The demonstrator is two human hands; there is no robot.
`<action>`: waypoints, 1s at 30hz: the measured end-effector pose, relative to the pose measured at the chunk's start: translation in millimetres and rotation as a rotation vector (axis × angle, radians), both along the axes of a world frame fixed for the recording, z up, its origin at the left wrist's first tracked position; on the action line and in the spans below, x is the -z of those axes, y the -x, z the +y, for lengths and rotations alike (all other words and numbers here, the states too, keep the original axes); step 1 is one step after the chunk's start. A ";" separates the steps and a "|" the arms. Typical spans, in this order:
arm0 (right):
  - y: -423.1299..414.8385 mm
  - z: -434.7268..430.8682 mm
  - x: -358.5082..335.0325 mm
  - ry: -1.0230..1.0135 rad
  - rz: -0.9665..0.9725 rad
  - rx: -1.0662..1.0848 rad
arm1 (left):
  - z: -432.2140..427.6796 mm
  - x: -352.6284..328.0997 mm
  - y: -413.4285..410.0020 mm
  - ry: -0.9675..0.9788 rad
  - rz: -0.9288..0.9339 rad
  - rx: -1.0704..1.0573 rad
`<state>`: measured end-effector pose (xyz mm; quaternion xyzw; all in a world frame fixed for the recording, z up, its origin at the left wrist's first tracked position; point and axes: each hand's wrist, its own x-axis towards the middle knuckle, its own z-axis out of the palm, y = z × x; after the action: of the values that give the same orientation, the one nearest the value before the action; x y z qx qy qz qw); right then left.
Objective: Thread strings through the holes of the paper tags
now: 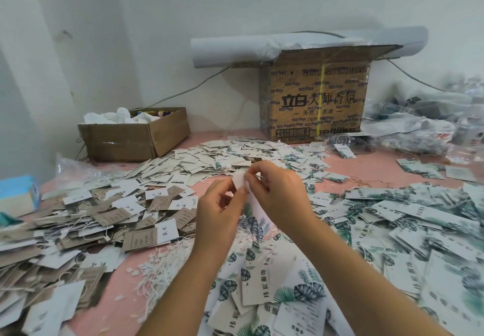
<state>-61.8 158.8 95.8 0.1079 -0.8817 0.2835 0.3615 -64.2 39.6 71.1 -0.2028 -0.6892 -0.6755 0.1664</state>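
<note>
Two hands at frame centre: we pinch the tag (239, 181) w/ left hand (220, 206), long axis top-to-bottom; right hand (279, 195) pinches its upper end — string there? can't tell.

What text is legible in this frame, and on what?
"立白 大师香氛": front of the tall cardboard box.
"天然_衣液": same box, one character hidden behind the yellow strap.
Digit string along the box top: starts "79101", the rest is blurred.
"服饰": leaf-print tag, other characters unclear.
Brown tags: print unreadable.
</note>
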 end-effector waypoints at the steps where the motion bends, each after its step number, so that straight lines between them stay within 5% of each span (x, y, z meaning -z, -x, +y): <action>1: 0.3 -0.2 -0.2 0.001 -0.004 0.000 | -0.3 0.3 0.0 -0.029 -0.015 0.013; 10: -0.8 0.1 -1.6 0.040 -0.086 -0.127 | -7.2 0.3 7.2 -0.273 -0.179 0.141; 21: -1.0 0.6 -2.5 0.055 -0.204 -0.256 | -4.4 2.1 8.8 -0.255 -0.299 0.175; 30: 0.2 36.9 -13.1 0.146 -0.480 -0.219 | -13.1 -11.5 10.7 -0.626 -0.366 0.176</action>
<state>-62.1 195.7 108.9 0.1059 -0.9024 0.4012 0.1162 -74.9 26.5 82.7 -0.0765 -0.4477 -0.8902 0.0358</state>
